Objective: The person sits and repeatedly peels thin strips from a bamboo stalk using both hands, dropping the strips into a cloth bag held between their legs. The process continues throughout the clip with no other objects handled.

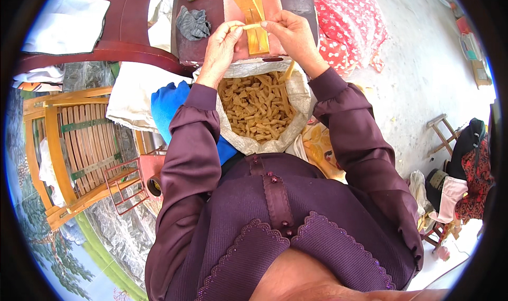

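Note:
A thin, pale-yellow strip (251, 26) is stretched level between my two hands. My left hand (222, 43) pinches its left end, with thumb and fingers pressed together. My right hand (292, 35) grips the other end the same way. Right behind and below the strip stands a yellow wooden stand (258, 43), an upright joined to a flat base, on a pink cloth (271, 0). Nearer to me, an open white woven sack (300, 93) is full of short yellowish-brown pieces (256, 106). A longer strip (289, 71) leans at the sack's far right rim.
A crumpled grey cloth (192, 23) lies on the dark red table (214, 5), left of the stand. Red floral fabric (346, 23) is to the right. At left are a blue cloth (168, 106) and a slatted wooden chair (87, 137); a small wooden stool (443, 133) stands far right.

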